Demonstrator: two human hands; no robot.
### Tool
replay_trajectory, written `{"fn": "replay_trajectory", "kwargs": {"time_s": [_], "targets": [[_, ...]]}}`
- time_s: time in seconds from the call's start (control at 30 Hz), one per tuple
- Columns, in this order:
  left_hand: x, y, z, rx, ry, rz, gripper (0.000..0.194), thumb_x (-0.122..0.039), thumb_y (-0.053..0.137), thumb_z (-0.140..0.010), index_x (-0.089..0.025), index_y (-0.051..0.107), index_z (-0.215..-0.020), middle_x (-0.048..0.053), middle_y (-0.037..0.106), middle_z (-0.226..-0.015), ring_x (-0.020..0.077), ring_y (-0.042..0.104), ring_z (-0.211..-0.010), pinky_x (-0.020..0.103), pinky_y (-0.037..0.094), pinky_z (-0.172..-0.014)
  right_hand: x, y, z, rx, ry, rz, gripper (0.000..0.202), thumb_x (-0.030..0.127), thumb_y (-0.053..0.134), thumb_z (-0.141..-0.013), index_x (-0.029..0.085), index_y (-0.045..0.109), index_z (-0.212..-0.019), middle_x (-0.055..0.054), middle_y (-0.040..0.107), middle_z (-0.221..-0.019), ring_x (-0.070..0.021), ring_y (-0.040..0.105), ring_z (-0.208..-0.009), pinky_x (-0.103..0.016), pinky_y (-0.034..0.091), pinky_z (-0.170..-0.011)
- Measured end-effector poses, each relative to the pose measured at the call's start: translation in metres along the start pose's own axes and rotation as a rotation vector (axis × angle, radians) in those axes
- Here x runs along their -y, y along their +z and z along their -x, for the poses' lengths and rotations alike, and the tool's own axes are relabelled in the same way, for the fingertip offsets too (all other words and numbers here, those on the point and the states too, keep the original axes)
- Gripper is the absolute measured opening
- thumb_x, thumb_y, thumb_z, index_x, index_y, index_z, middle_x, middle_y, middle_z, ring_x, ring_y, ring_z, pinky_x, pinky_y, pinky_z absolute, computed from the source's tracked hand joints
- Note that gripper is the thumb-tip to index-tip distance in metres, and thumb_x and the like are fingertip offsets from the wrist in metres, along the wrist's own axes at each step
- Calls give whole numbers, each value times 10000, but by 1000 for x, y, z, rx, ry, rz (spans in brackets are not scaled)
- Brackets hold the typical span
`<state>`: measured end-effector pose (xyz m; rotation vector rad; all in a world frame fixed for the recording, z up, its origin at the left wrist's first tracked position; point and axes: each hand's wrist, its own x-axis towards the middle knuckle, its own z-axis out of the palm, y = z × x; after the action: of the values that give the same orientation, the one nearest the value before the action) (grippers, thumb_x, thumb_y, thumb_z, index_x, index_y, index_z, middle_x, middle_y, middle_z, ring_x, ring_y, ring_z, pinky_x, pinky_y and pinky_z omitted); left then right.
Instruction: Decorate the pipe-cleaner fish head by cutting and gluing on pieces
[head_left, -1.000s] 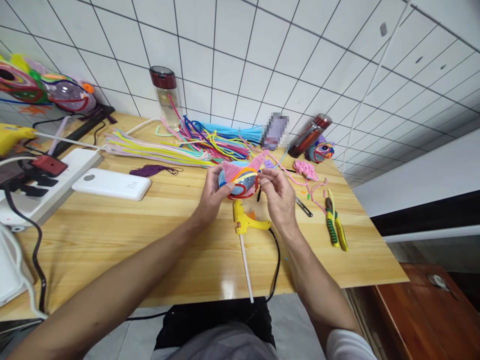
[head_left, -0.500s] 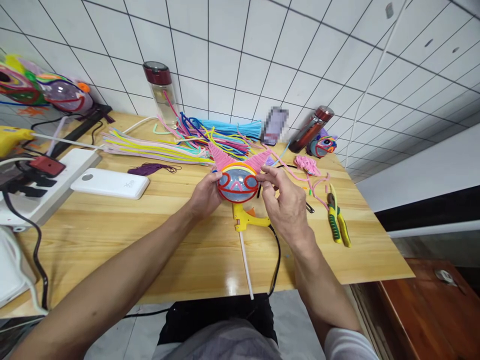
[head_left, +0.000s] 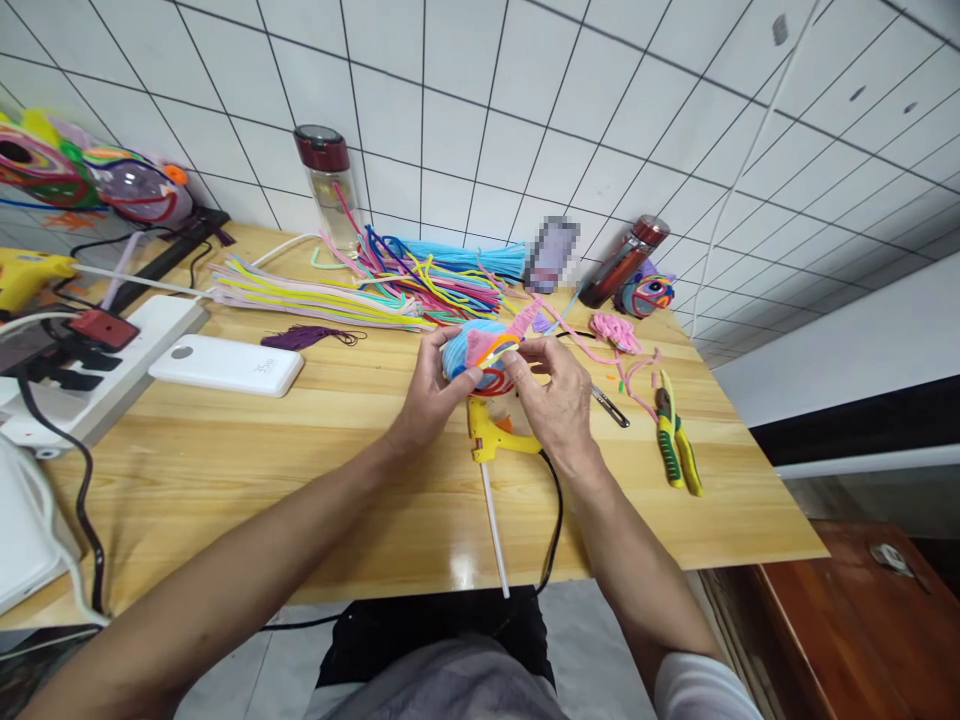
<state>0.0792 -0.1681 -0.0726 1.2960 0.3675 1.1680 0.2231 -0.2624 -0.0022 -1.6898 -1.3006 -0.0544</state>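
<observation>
Between my hands is a round ornament (head_left: 480, 350) with light blue ridged sides, pink pointed ears and red and orange trim, tilted so its blue side shows. My left hand (head_left: 433, 393) grips it from the left, thumb on the front edge. On its right side, my right hand (head_left: 553, 393) holds it with thumb and bent fingers. Just below lies a yellow glue gun (head_left: 487, 435) with a clear glue stick pointing toward me. A utility knife (head_left: 610, 407) rests right of my right hand.
Bundles of coloured pipe cleaners (head_left: 315, 297) lie behind, near two bottles and a phone (head_left: 552, 255). Green-yellow pliers (head_left: 677, 440) are at the right. A power strip (head_left: 127, 375), white power bank (head_left: 226, 366) and purple tassel (head_left: 304, 337) are at the left.
The ornament has turned from facing me to a tilted side view. My left fingers have moved round its back, and my right thumb has moved onto its front.
</observation>
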Motion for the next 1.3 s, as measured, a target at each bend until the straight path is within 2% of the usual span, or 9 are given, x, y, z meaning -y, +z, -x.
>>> {"fn": "replay_trajectory", "kwargs": {"time_s": [0.13,0.23,0.43,0.53,0.77,0.97,1.13,1.3], "targets": [[4,0,6,-14,65,-102,684,-527,849,-887,-278,499,-1419,130,520,-1553,331,514,-1507,525,448,-1272,-3,5,0,10,39,-76,315,570,716,-961,266,649,-910,-31,753,-927,-224,729,-875,-391,629,-794],[6,-1,7,-25,89,-128,668,-517,842,-896,-283,506,-1424,132,499,-1571,340,470,-1555,547,404,-1308,-4,6,0,30,64,-114,325,579,714,-961,265,640,-919,-32,745,-955,-219,721,-886,-381,631,-780],[7,0,7,-26,82,-120,649,-499,820,-920,-283,490,-1436,139,509,-1566,333,503,-1534,541,446,-1282,-6,11,4,28,53,-118,370,617,718,-960,268,654,-1068,-59,764,-1060,-241,729,-959,-417,635,-841],[7,1,8,-36,88,-118,642,-487,822,-919,-288,489,-1431,137,496,-1579,331,497,-1542,531,462,-1272,-5,13,6,18,53,-119,388,615,749,-938,268,650,-1080,-66,762,-1089,-241,723,-959,-432,636,-865],[5,2,12,-26,86,-134,633,-451,819,-917,-303,495,-1440,125,455,-1622,326,438,-1586,505,473,-1263,-3,11,2,23,185,-316,276,522,701,-951,250,656,-957,-35,747,-993,-213,709,-934,-348,595,-778],[1,3,14,-20,133,-171,609,-421,810,-926,-296,502,-1436,134,461,-1621,324,426,-1595,520,430,-1295,-10,15,0,10,293,-464,290,524,730,-898,247,641,-896,12,679,-828,-182,632,-791,-320,521,-740],[3,2,13,-30,169,-218,607,-438,805,-921,-286,508,-1428,142,472,-1610,339,425,-1598,550,373,-1332,-13,18,-2,-4,346,-529,314,535,764,-855,246,641,-859,28,644,-759,-173,589,-731,-316,515,-716],[4,2,13,-20,178,-250,617,-456,799,-924,-293,493,-1434,149,459,-1613,358,428,-1598,560,438,-1281,-16,18,-3,20,391,-619,313,528,774,-834,243,645,-851,32,633,-743,-168,572,-694,-330,535,-715]]}}
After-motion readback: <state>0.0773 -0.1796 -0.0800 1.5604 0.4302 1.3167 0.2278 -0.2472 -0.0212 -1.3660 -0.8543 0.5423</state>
